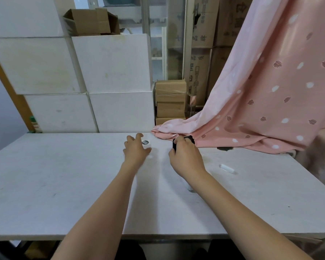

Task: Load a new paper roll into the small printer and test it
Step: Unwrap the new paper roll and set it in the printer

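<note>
Small white paper roll with dark end label stood on end at frame centre on the white table, axis vertical. Left hand spread open around it, likely to lift it. Right hand closed on small black printer just right, likely steadying it; orientation unclear.

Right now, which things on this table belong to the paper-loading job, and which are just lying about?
Job:
- black printer, gripped in the right hand
- white paper roll, under the left hand

Lying about:
- pink curtain
- small white tube, purpose unclear
- cardboard boxes
</note>
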A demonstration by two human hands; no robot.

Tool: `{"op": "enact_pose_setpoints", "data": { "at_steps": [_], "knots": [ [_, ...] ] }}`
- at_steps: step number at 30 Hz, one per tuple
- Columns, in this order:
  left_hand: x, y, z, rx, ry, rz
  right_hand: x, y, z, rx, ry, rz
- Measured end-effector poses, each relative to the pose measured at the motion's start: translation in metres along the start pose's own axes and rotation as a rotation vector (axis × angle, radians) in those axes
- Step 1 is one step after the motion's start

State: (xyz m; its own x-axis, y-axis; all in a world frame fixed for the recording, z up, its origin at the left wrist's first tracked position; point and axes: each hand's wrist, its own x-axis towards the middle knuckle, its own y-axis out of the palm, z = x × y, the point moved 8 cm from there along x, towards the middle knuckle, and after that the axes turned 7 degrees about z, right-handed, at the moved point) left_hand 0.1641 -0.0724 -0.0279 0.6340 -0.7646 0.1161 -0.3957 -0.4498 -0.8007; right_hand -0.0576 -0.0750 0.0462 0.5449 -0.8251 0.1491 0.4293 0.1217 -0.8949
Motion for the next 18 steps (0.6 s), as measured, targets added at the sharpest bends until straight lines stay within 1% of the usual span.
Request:
{"op": "enact_pose_setpoints", "data": {
  "at_steps": [3, 11, 15, 18],
  "knots": [
    [0.0, 0.003, -0.002, -0.109, 0.036, -0.046, 0.002, 0.003, -0.003, 0.015, 0.006, 0.013],
    [-0.002, 0.009, -0.015, -0.213, 0.119, -0.084, 0.007, 0.005, -0.005, 0.079, -0.01, -0.003],
    [-0.005, 0.01, -0.019, -0.284, 0.092, -0.079, 0.01, 0.009, 0.0, 0.117, -0.03, 0.001],
    [-0.007, 0.002, -0.017, -0.387, 0.02, -0.1, 0.012, 0.009, 0.004, 0.147, -0.065, -0.012]
  ]
}}
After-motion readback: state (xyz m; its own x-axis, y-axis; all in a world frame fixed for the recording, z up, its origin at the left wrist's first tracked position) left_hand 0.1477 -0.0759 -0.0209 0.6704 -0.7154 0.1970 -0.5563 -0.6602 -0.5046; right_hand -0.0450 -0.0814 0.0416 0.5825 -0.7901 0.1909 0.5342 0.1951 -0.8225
